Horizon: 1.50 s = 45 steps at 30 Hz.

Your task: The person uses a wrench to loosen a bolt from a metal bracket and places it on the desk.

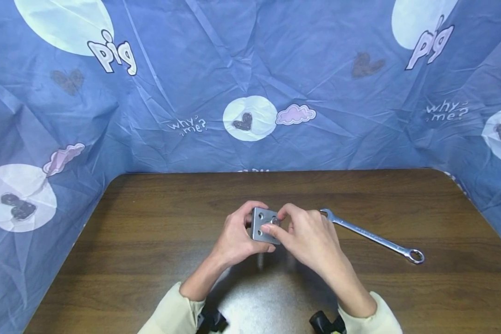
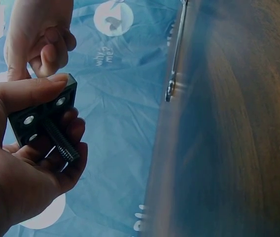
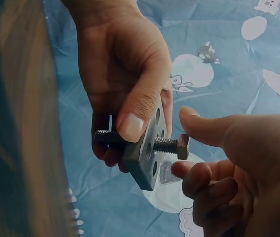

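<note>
My left hand (image 1: 237, 237) grips a square grey metal plate (image 1: 258, 224) by its edges, above the table. Several round holes go through the plate. A hex bolt (image 3: 167, 144) runs through its middle, and a length of shank shows between head and plate in the right wrist view. Its threaded end (image 2: 61, 140) sticks out the other side, over the left fingers. My right hand (image 1: 313, 236) is at the bolt head. In the right wrist view its thumb and forefinger stand on either side of the head, with a visible gap at the thumb.
A combination wrench (image 1: 371, 236) lies slantwise on the wooden table (image 1: 150, 222), right of the right hand. Blue printed cloth (image 1: 183, 83) rises behind the table and along both sides. Dark wrist devices (image 1: 326, 322) show near the sleeves at the bottom.
</note>
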Available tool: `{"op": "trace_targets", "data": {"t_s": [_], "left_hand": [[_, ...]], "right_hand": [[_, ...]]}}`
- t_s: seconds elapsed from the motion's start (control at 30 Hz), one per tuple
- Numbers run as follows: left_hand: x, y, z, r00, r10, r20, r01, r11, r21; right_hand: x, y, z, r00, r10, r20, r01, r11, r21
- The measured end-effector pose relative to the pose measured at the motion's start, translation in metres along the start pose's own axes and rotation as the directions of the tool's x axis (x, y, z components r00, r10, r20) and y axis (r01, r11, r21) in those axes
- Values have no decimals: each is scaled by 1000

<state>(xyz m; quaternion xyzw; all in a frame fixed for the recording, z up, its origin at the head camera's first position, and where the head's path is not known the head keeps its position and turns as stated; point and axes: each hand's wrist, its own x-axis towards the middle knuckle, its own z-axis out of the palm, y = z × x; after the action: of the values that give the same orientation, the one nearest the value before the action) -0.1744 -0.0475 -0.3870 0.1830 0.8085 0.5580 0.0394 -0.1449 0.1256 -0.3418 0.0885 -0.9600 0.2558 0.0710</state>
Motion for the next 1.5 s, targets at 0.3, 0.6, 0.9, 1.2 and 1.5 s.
{"op": "trace_targets", "data": {"t_s": [0.3,0.6,0.9,1.2,1.5], "left_hand": [[0,-1,0,1000,-4,3,4,1000,1],[0,-1,1,1000,0,9,0,1000,-5],[0,-2,0,1000,4,4,-4,1000,-8],[0,-1,0,1000,-6,2,6,1000,-21],[0,-1,0,1000,4,-9,-4,1000,-6]], "right_hand": [[-1,0,2,999,-20,-25,20,1000,-20],[-2,-1,0,998,-62,-27,62,998,11],[-2,0,1,991,-124,-47,126,992,30],[-2,6,0,965,-241,-103,245,969,31],[-2,4,-1,982,-171,-81,174,984,31]]}}
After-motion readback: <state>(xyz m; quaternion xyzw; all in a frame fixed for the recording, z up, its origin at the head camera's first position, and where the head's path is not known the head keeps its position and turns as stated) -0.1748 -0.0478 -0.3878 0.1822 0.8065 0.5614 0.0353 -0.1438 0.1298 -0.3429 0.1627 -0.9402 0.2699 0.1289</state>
